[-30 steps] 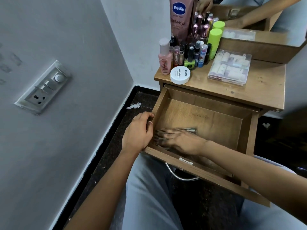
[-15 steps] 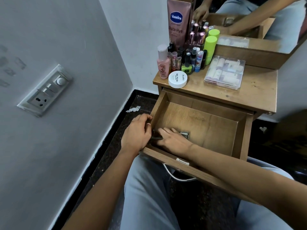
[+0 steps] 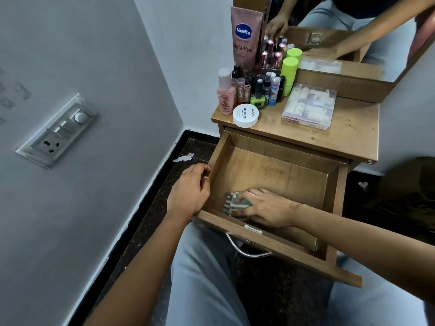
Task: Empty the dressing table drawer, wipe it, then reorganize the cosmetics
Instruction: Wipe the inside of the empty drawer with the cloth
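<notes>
The wooden drawer [image 3: 270, 165] of the dressing table stands pulled out, and its floor holds only a cloth. My left hand [image 3: 188, 191] grips the drawer's left wall near the front corner. My right hand [image 3: 266, 207] lies inside the drawer at the front left and presses a green-and-white patterned cloth [image 3: 231, 203] onto the bottom. On the tabletop [image 3: 348, 128] stand several cosmetics: a tall pink Vaseline tube [image 3: 244, 36], a pink bottle [image 3: 225, 92], nail polish bottles [image 3: 259, 100], a white round jar [image 3: 245, 115], a green can [image 3: 288, 74] and a clear plastic box [image 3: 308, 105].
A mirror [image 3: 353, 31] behind the table reflects my arms. The grey wall on the left carries a switch and socket plate [image 3: 57, 130]. Dark floor with white scraps [image 3: 183, 158] lies between wall and table. My knees sit under the drawer's metal handle [image 3: 247, 251].
My right hand has slid with the cloth along the drawer's front left area, and more of the cloth now shows past my fingers. My left hand has stayed on the drawer's wall.
</notes>
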Motion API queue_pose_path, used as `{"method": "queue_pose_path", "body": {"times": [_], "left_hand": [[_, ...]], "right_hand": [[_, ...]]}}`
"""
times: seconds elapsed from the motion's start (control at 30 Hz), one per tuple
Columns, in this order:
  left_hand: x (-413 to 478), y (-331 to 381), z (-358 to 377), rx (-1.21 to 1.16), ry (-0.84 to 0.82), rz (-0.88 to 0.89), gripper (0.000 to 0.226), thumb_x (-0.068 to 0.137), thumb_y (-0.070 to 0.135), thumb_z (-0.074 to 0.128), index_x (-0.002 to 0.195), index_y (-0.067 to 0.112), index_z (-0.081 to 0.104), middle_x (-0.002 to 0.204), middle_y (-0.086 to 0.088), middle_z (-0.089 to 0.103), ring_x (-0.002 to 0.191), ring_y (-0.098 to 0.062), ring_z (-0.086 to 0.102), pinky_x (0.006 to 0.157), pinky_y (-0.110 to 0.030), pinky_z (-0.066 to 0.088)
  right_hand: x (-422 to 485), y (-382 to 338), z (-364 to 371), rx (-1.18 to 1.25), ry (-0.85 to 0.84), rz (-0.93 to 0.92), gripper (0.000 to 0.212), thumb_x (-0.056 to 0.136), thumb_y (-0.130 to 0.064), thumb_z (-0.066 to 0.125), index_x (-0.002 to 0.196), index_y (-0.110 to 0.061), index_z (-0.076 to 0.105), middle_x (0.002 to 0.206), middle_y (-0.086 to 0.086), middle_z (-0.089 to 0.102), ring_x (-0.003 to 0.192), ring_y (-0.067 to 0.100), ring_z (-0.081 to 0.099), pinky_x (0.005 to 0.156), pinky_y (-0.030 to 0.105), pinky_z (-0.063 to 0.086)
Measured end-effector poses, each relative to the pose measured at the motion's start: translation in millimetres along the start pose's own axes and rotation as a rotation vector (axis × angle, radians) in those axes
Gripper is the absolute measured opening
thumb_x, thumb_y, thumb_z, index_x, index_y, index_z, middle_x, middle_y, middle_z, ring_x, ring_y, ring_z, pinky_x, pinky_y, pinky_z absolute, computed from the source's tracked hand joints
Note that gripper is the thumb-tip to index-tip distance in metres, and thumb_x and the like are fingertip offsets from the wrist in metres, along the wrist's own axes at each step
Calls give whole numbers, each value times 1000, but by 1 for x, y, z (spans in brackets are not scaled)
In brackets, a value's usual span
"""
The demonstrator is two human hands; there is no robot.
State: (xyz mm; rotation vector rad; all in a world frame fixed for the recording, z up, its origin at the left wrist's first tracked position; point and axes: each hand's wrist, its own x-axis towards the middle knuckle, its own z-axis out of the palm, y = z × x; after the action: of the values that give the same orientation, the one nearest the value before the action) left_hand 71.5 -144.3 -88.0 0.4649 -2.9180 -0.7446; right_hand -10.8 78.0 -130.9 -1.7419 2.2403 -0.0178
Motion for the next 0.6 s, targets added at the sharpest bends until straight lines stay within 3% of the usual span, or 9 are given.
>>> {"method": "queue_pose_path", "body": {"times": [0.23, 0.6], "left_hand": [[0, -1, 0, 3, -2, 0, 29, 94, 21, 48, 122, 25, 57, 122, 5, 60, 105, -15, 59, 83, -38, 53], [-1, -1, -4, -57, -12, -17, 28, 95, 16, 47, 119, 25, 59, 117, 6, 63, 91, -14, 61, 78, -36, 54]], "right_hand": [[60, -19, -11, -37, 14, 25, 35, 99, -24, 37, 128, -32, 55, 145, 14, 29, 130, 28, 28, 104, 43, 25], [2, -1, -12, 89, -94, -1, 43, 98, -27, 42, 137, -44, 43, 143, 3, 29, 129, 22, 31, 110, 43, 25]]}}
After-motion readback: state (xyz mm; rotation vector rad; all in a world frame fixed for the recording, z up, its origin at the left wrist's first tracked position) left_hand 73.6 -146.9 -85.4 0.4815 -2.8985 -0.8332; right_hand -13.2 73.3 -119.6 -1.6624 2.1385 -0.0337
